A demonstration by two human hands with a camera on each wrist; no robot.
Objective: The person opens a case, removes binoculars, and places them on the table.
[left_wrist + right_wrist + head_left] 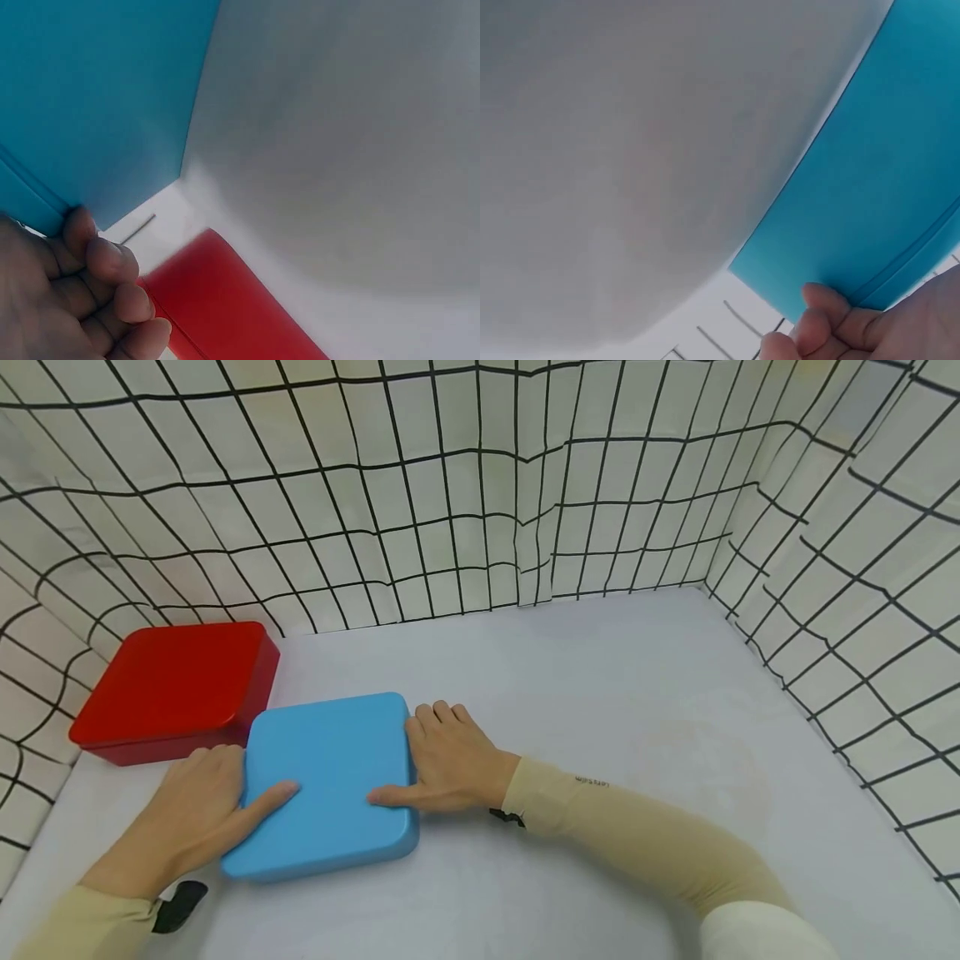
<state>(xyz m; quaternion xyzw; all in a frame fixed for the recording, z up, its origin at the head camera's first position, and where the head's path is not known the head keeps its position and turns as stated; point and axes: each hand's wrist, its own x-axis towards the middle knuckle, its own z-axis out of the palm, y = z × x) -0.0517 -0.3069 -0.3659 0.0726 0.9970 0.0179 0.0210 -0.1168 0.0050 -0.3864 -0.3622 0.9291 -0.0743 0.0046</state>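
Note:
A light blue lidded box (330, 760) with rounded corners lies between both hands, its lower edge right at the white table surface. My left hand (197, 814) grips its left side, thumb over the lid and fingers along the wall. On the opposite side my right hand (453, 764) holds the box, with the thumb on top and fingertips by the far corner. A lid seam runs along the blue wall (855, 202) in the right wrist view. Behind the left hand sits a red lidded box (176, 685); in the left wrist view the fingertips overlap the red box (225, 300).
The white table (600, 693) extends to the right and front. Behind it stands a white wall with a black grid (450, 518), which continues along the left and right sides. The red box is close to the left grid.

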